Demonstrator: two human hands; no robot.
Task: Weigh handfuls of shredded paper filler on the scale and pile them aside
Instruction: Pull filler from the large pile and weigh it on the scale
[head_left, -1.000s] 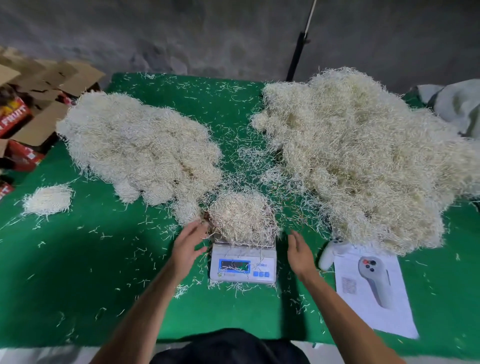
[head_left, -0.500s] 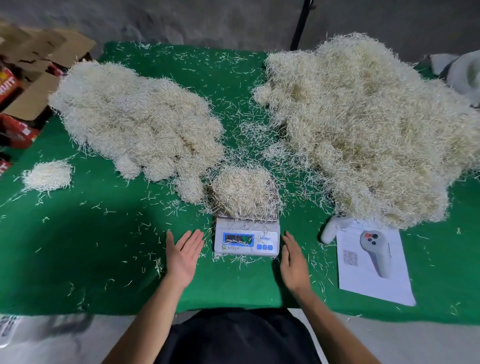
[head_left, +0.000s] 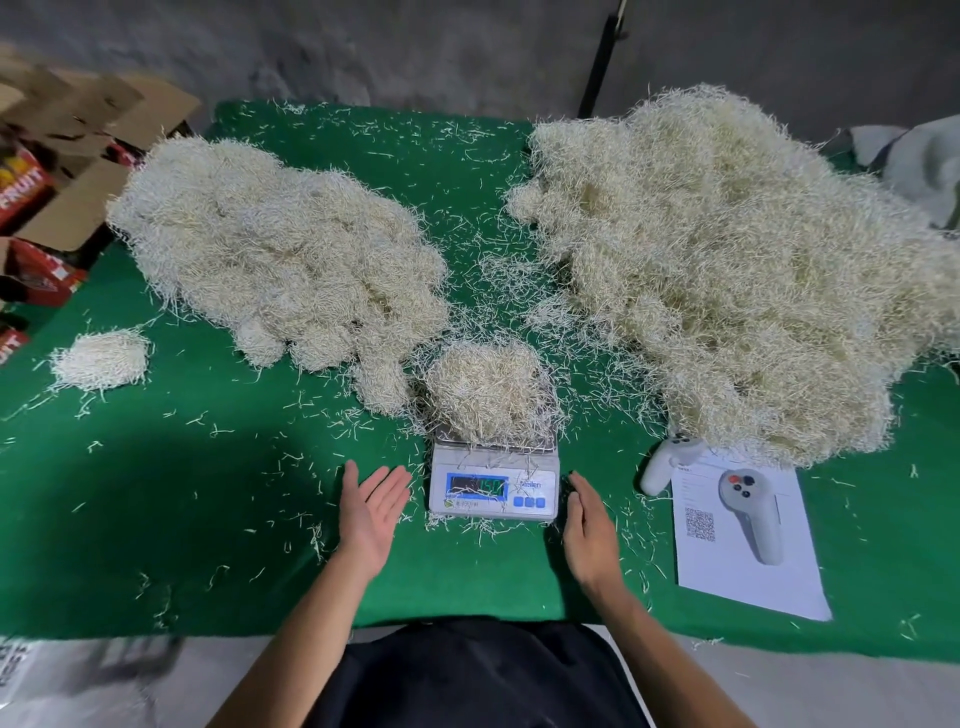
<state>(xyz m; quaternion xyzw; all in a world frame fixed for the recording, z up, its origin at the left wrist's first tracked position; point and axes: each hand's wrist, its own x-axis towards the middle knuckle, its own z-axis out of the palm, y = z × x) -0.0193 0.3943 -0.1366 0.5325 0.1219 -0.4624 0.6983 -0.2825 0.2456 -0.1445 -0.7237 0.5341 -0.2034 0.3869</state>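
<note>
A small white digital scale (head_left: 493, 493) stands near the front of the green table (head_left: 182, 493), its display lit. A handful of cream shredded paper (head_left: 488, 392) is heaped on its platform. My left hand (head_left: 371, 512) is just left of the scale, palm up, fingers straight, holding nothing. My right hand (head_left: 589, 530) is just right of the scale, fingers straight, empty. A wide pile of shredded paper (head_left: 280, 254) lies to the back left. A bigger, taller pile (head_left: 727, 260) fills the back right.
A little separate clump of paper (head_left: 98, 358) lies at the far left. Two white handheld controllers (head_left: 748, 509) lie by and on a printed sheet (head_left: 737, 566) at the right. Open cardboard boxes (head_left: 67, 156) stand off the table's left edge. Loose strands litter the cloth.
Both hands have drawn back from the heap on the scale toward me and now lie beside the scale's front. The heap stays on the platform. The camera view has shifted a little.
</note>
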